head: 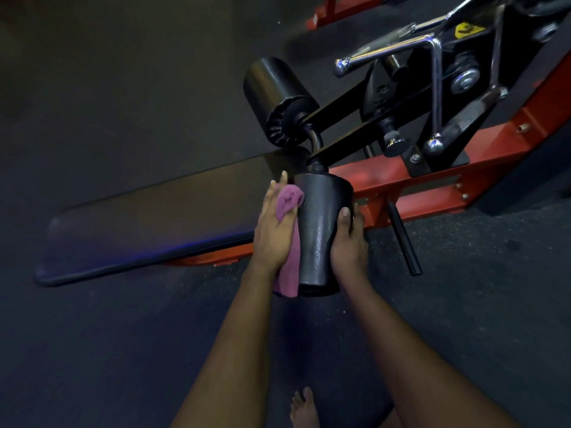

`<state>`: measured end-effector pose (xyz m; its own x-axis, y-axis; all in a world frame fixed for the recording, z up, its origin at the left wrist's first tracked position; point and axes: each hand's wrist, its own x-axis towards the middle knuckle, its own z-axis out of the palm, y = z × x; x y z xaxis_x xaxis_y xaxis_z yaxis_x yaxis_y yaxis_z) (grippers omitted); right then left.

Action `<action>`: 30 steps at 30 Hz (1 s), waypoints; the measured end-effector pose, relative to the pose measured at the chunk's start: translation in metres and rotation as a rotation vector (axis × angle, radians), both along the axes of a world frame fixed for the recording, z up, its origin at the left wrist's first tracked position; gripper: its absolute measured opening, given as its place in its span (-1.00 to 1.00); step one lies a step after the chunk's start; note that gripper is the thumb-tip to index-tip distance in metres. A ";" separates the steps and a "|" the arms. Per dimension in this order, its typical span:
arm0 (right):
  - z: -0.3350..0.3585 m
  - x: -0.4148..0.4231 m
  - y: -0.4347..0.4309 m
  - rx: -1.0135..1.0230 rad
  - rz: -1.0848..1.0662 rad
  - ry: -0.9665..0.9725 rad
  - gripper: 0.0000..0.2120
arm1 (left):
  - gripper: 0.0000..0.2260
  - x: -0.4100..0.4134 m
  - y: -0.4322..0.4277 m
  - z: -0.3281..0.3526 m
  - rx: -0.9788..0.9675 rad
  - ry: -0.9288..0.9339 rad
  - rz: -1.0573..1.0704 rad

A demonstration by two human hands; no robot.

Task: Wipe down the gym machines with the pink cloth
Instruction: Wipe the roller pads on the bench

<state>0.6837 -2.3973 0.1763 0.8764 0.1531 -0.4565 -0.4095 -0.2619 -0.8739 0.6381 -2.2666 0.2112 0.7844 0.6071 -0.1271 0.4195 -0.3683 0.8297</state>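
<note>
A black padded roller (pixel 319 230) of a red-framed bench machine points toward me in the middle of the view. My left hand (pixel 273 230) presses the pink cloth (pixel 289 239) flat against the roller's left side, fingers straight. The cloth bunches near my fingertips and hangs down past my wrist. My right hand (pixel 349 239) grips the roller's right side, thumb on top and fingers curled round it. A second black roller (pixel 276 94) sits farther back on the same arm.
A long black bench pad (pixel 148 217) stretches left on a red frame (pixel 411 186). Chrome handles (pixel 398 47) and black linkages stand at the upper right. A black peg (pixel 403 239) sticks out near my right hand. My bare foot (pixel 304 409) is on the dark rubber floor.
</note>
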 end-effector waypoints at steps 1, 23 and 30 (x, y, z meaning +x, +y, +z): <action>0.000 0.001 -0.001 0.002 -0.001 0.001 -0.40 | -0.51 -0.006 -0.008 0.002 0.003 -0.020 0.005; -0.012 0.005 -0.007 0.091 0.062 0.065 -0.48 | -0.51 -0.046 -0.057 0.000 0.627 0.105 -0.323; -0.013 0.007 -0.007 0.229 0.003 0.089 -0.47 | -0.47 -0.032 -0.043 0.000 0.587 0.047 -0.347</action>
